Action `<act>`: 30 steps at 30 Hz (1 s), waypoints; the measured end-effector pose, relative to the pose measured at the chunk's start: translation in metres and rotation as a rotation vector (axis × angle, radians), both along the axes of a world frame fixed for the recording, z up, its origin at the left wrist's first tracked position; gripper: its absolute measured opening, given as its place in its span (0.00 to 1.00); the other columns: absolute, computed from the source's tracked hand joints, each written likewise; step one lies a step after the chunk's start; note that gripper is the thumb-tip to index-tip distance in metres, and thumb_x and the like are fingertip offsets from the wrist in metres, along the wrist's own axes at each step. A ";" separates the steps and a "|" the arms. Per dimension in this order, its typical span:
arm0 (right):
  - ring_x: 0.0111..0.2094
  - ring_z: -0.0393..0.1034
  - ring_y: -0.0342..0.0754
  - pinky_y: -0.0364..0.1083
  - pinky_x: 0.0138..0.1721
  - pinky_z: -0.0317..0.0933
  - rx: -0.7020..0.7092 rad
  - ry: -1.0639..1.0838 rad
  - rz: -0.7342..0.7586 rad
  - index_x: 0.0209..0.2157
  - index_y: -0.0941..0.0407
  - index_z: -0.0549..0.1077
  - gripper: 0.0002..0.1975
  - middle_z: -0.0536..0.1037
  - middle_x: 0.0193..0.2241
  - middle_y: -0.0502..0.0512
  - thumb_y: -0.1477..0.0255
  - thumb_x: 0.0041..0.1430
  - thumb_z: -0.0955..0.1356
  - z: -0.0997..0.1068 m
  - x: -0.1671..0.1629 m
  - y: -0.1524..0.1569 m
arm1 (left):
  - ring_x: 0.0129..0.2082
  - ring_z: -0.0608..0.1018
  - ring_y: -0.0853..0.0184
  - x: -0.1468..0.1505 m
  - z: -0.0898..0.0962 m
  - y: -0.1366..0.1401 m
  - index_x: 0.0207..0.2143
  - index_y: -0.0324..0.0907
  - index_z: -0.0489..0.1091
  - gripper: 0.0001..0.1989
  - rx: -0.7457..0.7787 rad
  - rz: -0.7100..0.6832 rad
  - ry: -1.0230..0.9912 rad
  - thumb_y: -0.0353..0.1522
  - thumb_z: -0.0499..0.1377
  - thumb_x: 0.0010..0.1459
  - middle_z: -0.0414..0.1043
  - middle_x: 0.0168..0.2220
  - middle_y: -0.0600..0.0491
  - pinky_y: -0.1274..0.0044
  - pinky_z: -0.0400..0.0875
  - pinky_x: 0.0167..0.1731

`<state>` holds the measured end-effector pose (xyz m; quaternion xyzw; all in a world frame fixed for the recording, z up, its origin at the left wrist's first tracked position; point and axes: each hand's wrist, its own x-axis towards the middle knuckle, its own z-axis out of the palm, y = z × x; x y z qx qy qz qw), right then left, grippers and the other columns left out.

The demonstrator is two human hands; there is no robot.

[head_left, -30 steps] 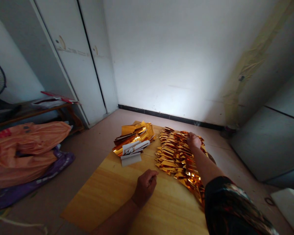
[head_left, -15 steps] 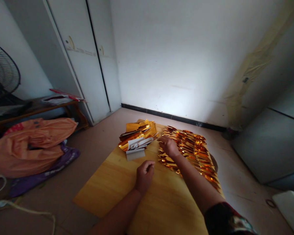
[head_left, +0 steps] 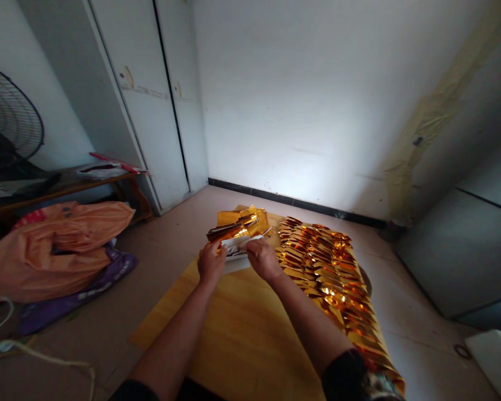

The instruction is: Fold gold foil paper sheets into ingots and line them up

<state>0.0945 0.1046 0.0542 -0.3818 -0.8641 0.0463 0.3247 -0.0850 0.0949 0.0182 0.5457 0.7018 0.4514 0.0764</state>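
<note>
My left hand (head_left: 211, 263) grips the left edge of a white-backed foil paper sheet (head_left: 235, 244). At that sheet's right edge, the fingers of my right hand (head_left: 264, 259) are pinched together on it. Just beyond lies a loose pile of gold foil paper (head_left: 253, 218), with more white-backed paper (head_left: 237, 265) at its near side. To the right, folded gold foil pieces (head_left: 325, 262) lie packed in overlapping rows along the wooden board (head_left: 242, 334). My fingers partly cover the sheet, so I cannot tell whether it is one layer or several.
On the left floor are an orange plastic bag (head_left: 62, 239) and a purple bag (head_left: 83, 287). A fan (head_left: 12, 117) stands by a low wooden bench (head_left: 108, 181). A white wall (head_left: 300, 100) rises behind the board. A pale box (head_left: 495, 356) sits at lower right.
My right hand has moved left from the folded foil rows to the paper sheet. My left hand has moved forward and left, and both hands now hold the sheet.
</note>
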 end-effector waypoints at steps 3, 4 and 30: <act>0.36 0.68 0.47 0.44 0.41 0.61 -0.032 0.063 0.022 0.33 0.55 0.75 0.11 0.78 0.31 0.53 0.81 0.57 0.62 -0.017 0.009 -0.029 | 0.30 0.73 0.62 -0.003 0.001 0.007 0.26 0.41 0.74 0.13 -0.121 -0.005 0.015 0.36 0.52 0.55 0.73 0.28 0.50 0.75 0.62 0.30; 0.36 0.68 0.47 0.45 0.41 0.61 -0.040 0.072 0.026 0.34 0.55 0.75 0.11 0.78 0.32 0.53 0.81 0.57 0.62 -0.023 0.013 -0.038 | 0.29 0.72 0.63 -0.003 0.001 0.007 0.24 0.41 0.73 0.14 -0.113 0.007 -0.002 0.37 0.51 0.55 0.72 0.27 0.50 0.76 0.62 0.29; 0.41 0.70 0.51 0.51 0.40 0.68 -0.135 0.411 -0.443 0.53 0.56 0.65 0.22 0.73 0.45 0.61 0.72 0.54 0.64 -0.068 0.127 -0.170 | 0.38 0.77 0.63 0.103 -0.015 -0.124 0.31 0.41 0.66 0.06 -0.028 -0.716 -0.641 0.35 0.57 0.54 0.76 0.36 0.50 0.75 0.70 0.38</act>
